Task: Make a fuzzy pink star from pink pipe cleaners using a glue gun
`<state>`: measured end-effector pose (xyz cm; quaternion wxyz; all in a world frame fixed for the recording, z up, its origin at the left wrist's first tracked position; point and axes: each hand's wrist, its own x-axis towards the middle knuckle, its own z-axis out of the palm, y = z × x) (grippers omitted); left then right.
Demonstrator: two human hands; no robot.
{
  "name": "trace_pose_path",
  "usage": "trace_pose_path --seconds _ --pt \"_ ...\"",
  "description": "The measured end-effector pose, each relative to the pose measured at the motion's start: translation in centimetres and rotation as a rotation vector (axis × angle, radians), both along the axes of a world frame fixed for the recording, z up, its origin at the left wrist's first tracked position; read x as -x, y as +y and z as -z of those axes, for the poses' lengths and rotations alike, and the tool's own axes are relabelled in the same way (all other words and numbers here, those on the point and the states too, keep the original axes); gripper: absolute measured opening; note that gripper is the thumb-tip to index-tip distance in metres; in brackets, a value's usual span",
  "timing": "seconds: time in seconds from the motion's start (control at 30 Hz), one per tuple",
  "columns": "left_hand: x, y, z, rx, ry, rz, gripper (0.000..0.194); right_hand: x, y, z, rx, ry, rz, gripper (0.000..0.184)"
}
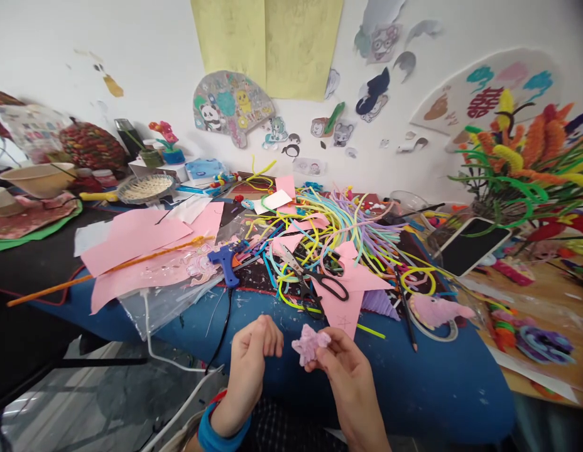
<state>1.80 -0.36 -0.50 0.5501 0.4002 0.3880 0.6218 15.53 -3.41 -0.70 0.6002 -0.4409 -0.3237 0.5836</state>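
Note:
Near the table's front edge, my right hand [341,364] pinches a small fuzzy pink star [310,344] between thumb and fingers. The star is held up clear of the table, its points facing left and up. Just to its left, my left hand [254,345] is closed, with thumb and fingers curled together. Anything inside that hand is hidden. Beyond both hands lie black-handled scissors [336,287] on pink paper [348,307] with a star outline drawn on it. A blue glue gun [225,263] rests further left.
Loose pipe cleaners [348,220] heap across the table's middle. An orange fuzzy stick [107,271] crosses pink sheets at left. To the right are a pencil [409,320], a pink fuzzy piece [435,311] on a clear ring and a propped phone [473,245]. A white cable [152,345] hangs over the front edge.

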Motion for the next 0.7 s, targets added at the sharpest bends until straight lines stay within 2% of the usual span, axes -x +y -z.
trace_pose_path --seconds 0.1,0.17,0.4,0.53,0.7 --pt "0.0 0.0 0.1 -0.005 0.180 0.169 0.029 0.2 0.1 0.2 0.015 0.032 -0.020 0.019" --pt "0.0 0.0 0.0 0.002 0.284 0.256 0.025 0.1 0.1 0.2 0.020 -0.010 -0.029 0.020" --pt "0.3 0.3 -0.2 -0.031 0.416 0.322 0.028 -1.6 0.1 0.2 -0.026 -0.338 -0.071 0.022" --pt "0.1 0.3 0.0 -0.012 0.298 0.413 0.034 -1.4 0.0 0.6 0.032 -0.180 -0.125 0.027" --pt "-0.3 0.1 0.2 -0.031 0.258 0.357 0.031 -0.2 0.0 1.1 0.060 0.041 -0.050 0.027"
